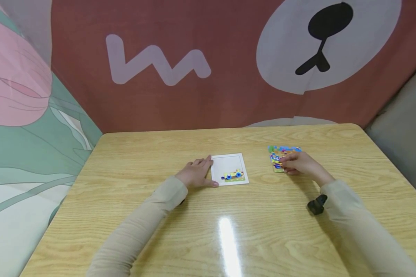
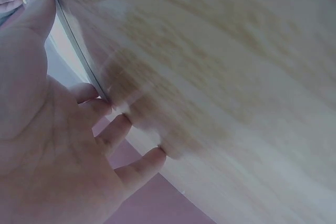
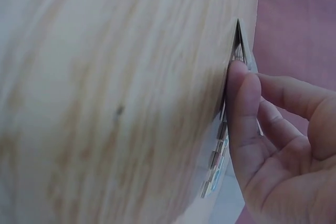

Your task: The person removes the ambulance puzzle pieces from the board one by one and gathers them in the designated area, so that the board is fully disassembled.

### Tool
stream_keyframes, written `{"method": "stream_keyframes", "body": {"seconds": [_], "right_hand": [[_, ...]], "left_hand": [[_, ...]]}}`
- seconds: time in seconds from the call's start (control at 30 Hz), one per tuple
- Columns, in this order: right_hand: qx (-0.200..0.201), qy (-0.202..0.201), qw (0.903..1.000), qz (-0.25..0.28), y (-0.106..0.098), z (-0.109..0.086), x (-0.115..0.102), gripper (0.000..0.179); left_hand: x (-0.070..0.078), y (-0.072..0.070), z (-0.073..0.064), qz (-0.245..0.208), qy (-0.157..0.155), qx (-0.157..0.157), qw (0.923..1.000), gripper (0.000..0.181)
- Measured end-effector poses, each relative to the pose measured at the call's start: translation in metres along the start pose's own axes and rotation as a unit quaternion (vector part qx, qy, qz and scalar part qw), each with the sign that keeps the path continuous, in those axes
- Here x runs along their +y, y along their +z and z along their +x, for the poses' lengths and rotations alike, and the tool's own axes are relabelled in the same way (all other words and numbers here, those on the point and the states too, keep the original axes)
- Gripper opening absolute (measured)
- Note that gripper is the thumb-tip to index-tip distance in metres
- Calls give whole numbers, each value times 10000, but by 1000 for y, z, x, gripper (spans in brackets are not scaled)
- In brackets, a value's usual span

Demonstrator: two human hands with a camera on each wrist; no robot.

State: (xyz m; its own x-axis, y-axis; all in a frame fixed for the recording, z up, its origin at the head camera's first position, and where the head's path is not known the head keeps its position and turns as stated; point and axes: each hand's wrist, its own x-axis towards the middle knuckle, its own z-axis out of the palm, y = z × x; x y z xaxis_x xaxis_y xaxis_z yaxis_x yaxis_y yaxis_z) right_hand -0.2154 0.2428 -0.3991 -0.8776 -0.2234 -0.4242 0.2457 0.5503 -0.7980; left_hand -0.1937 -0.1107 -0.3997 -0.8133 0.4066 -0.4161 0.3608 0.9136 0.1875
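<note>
A white square puzzle board (image 1: 225, 163) with a thin raised rim lies mid-table. In its lower right corner sit joined puzzle pieces (image 1: 233, 176) showing a yellow vehicle with blue wheels. My left hand (image 1: 195, 174) rests at the board's left side, fingers spread, with the thumb on the near left corner. To the right lies a group of colorful puzzle pieces (image 1: 285, 149). Over its near part, my right hand (image 1: 303, 165) pinches a thin puzzle piece (image 3: 242, 48), tilted up from the table in the right wrist view. My fingers hide most of its picture.
The light wooden table (image 1: 152, 150) ends at the back against a reddish-brown cloth (image 1: 194, 104) with a cartoon print. A black wrist device (image 1: 317, 204) hangs under my right sleeve. Glare (image 1: 228, 242) streaks the near tabletop.
</note>
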Motion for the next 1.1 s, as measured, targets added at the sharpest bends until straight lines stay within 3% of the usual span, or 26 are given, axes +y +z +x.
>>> {"method": "stream_keyframes", "body": {"seconds": [0.37, 1.1], "right_hand": [[-66, 193, 9996, -170, -2, -3, -6, 42], [-160, 45, 9995, -273, -5, -8, -10, 44]], "left_hand": [[2, -1, -2, -16, -1, 21, 10000, 95], [2, -2, -4, -42, -18, -14, 10000, 94]]}}
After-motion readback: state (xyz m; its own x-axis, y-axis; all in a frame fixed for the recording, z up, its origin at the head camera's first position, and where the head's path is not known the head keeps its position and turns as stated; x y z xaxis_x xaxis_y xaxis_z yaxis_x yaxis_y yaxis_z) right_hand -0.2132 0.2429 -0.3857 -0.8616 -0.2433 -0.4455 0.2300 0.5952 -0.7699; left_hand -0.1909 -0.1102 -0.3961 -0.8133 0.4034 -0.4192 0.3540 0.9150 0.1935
